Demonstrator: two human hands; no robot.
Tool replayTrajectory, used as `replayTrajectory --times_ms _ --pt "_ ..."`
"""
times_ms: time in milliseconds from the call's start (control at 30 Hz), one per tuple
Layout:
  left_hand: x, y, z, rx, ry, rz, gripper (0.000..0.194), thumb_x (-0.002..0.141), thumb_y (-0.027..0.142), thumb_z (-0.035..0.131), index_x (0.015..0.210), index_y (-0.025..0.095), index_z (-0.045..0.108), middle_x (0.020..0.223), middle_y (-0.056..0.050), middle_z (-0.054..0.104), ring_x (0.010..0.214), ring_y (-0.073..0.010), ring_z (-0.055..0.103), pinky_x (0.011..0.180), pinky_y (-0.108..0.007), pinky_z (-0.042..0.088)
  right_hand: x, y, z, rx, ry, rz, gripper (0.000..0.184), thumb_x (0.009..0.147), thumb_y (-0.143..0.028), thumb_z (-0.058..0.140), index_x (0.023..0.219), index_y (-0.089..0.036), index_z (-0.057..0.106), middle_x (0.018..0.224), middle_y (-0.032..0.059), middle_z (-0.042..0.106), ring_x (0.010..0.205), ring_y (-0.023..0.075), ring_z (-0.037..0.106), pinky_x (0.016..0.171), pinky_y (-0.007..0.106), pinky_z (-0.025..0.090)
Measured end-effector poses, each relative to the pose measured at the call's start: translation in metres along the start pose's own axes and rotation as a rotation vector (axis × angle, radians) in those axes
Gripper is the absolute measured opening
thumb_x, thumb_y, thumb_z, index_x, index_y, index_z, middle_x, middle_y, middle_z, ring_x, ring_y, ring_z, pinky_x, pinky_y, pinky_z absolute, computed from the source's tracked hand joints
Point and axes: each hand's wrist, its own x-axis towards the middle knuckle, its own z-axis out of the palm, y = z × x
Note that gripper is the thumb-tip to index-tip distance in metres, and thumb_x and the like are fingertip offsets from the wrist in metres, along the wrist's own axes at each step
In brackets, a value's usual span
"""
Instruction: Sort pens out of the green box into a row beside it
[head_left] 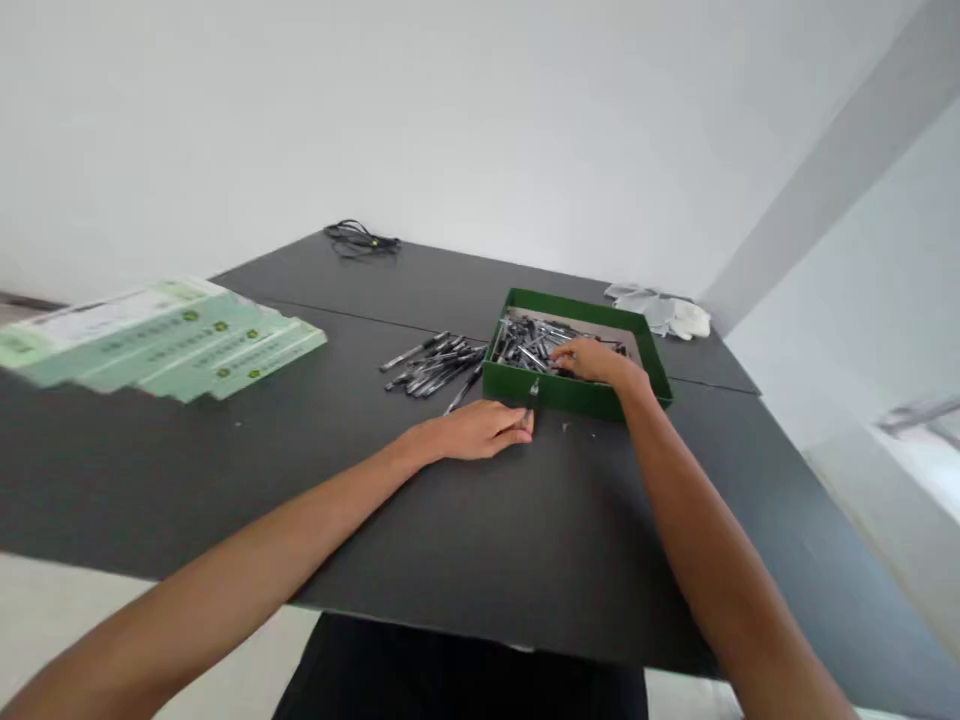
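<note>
Dark table (570, 560) under everything; green packs (165, 340) fanned out far left, blurred. Black cable (361, 238) at back edge, white gloves (660, 312) back right. Green box (555, 392) holds heap of black pens (540, 345); loose pen pile (435, 365) lies just left of box. Your right hand (596, 362) sits over box, fingers down among pens, can't tell if gripping any. Your left hand (472, 432) at box front, fingertips pinching single pen (532, 398), nearly upright. Pinch low on barrel steadies it.

Your right hand (596, 362) hides pens (532, 345) in the green tray (570, 395); blurred cards (172, 335), print unreadable, run off left edge.
</note>
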Motion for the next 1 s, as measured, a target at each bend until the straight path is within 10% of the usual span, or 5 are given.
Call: replayTrajectory --times_ms 1000 --pt "-0.001 0.001 0.000 -0.048 0.017 0.008 0.029 0.109 0.042 0.048 0.102 0.019 0.063 0.094 -0.005 0.073 0.080 -0.0165 0.068 0.075 -0.027 0.046 0.002 0.027 0.014 -0.085 -0.009 0.327 0.061 0.096 -0.017 0.055 0.156 -0.020 0.051 0.150 0.0215 0.054 0.134 0.0333 0.058 0.112 0.044 0.046"
